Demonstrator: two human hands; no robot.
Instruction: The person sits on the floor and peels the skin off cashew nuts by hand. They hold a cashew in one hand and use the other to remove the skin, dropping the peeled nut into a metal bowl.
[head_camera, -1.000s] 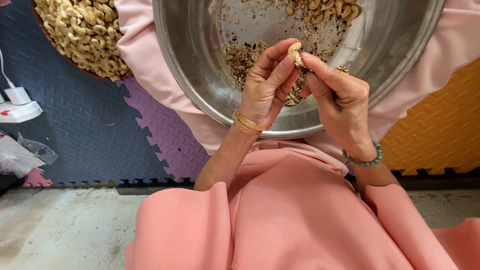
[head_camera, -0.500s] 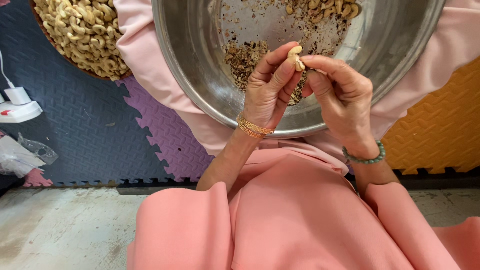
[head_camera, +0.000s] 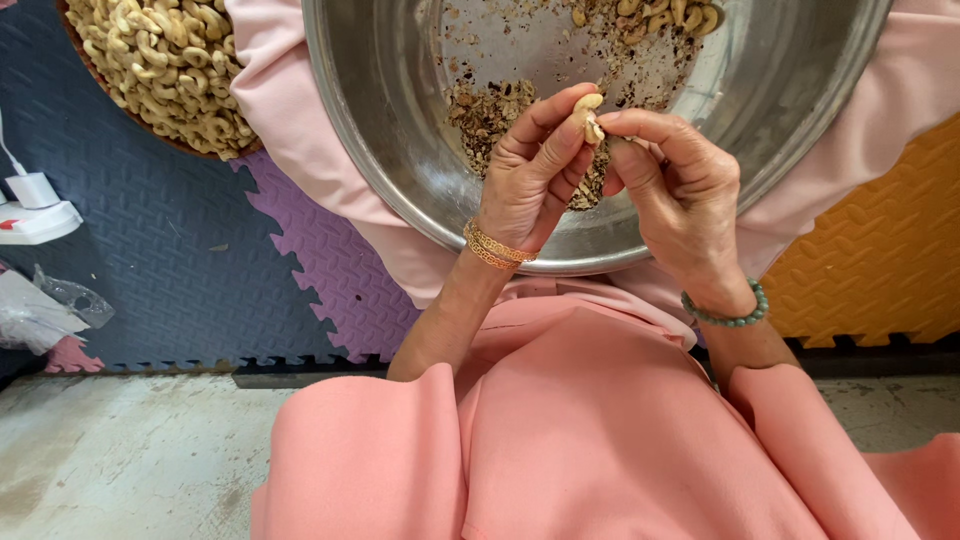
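From the head camera, looking straight down, both hands meet over a wide steel bowl (head_camera: 400, 130) that rests in the lap on pink cloth. The left hand (head_camera: 530, 175) is curled, its thumb and forefinger pinched on a pale cashew kernel (head_camera: 588, 112) held just above the bowl's inner wall. A gold bangle (head_camera: 492, 246) circles that wrist. The right hand (head_camera: 680, 195) is also closed into a pinch, its thumb and forefinger tips pressed against the same kernel from the other side, so the nut sits between the two hands. A green bead bracelet (head_camera: 728, 312) sits on the right wrist.

Below the fingers, on the bowl's floor, lies a heap of dark brown skins and crumbs (head_camera: 485, 115), partly hidden by the hands. At the far rim of the bowl a small cluster of unpeeled cashews (head_camera: 665, 15) shows, cut off by the frame edge.

To the upper left, well apart from the hands, a round basket (head_camera: 110, 105) is heaped with peeled cashews (head_camera: 165, 65). The floor is covered by interlocking foam mats: dark blue (head_camera: 130, 260) at left, purple (head_camera: 330, 270) beside the knee, and orange (head_camera: 880, 260) at right. A white charger block (head_camera: 35, 200) and a crumpled clear plastic bag (head_camera: 45, 310) lie at the left edge. Bare concrete floor (head_camera: 130, 450) runs along the bottom, beside the pink garment (head_camera: 580, 440).
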